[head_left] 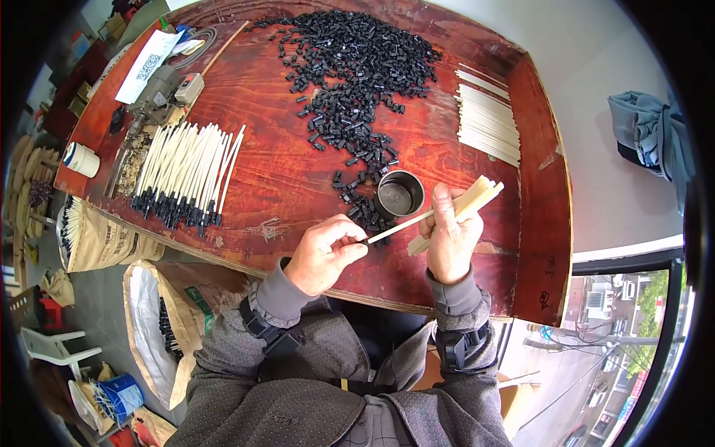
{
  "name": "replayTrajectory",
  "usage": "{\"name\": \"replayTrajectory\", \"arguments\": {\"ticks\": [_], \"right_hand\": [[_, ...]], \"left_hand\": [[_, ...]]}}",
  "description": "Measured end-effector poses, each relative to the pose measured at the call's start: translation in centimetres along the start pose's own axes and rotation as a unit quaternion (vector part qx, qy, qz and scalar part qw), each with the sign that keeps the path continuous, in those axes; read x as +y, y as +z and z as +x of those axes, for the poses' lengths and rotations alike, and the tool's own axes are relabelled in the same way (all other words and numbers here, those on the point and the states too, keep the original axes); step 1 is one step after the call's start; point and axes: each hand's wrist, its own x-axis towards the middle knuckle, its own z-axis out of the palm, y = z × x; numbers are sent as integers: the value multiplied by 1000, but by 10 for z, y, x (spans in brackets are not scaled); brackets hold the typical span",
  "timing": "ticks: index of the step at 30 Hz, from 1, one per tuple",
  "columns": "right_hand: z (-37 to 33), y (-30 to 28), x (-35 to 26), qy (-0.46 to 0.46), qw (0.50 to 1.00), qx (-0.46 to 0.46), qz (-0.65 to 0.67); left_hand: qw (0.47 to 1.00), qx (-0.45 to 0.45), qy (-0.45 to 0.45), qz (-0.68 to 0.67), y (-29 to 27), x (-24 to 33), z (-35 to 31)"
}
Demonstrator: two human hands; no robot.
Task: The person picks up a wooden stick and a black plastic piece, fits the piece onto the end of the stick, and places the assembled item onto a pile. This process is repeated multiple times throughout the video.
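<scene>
My right hand is closed around a bundle of pale sticks, thumb on top. One pale stick juts out from that bundle toward the left. At its tip my left hand is pinched shut; what lies between those fingertips is too small and hidden to make out. Just beyond the hands stands a round metal cup, which looks bare inside. Small black plastic pieces form a big heap at the far side and trail down to the cup and my left hand.
Sticks with black ends lie in rows at the left of the red wooden table. Plain sticks are stacked at the right by a raised wooden edge. A small machine and white jar sit left. Paper sacks stand below.
</scene>
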Motion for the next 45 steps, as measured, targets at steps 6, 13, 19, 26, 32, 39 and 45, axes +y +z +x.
{"name": "replayTrajectory", "arguments": {"ticks": [6, 13, 19, 26, 32, 39, 45], "right_hand": [[-13, 14, 5, 0, 999, -34, -3], [2, -14, 19, 12, 998, -28, 63], [16, -25, 26, -30, 996, 32, 78], [26, -35, 42, -34, 997, 12, 64], [24, -34, 36, -56, 997, 57, -8], [26, -46, 38, -95, 992, 68, -37], [21, -67, 24, -71, 976, 27, -204]], "left_hand": [[976, 90, 122, 155, 3, -6, -5], [857, 306, 160, 382, -85, 12, -16], [677, 462, 116, 561, -236, 9, -62], [567, 493, -59, 658, -337, -15, -94], [575, 509, -8, 641, -320, -18, -87], [776, 349, 135, 508, -162, -8, -40], [918, 96, 165, 347, -32, -24, -4]]}}
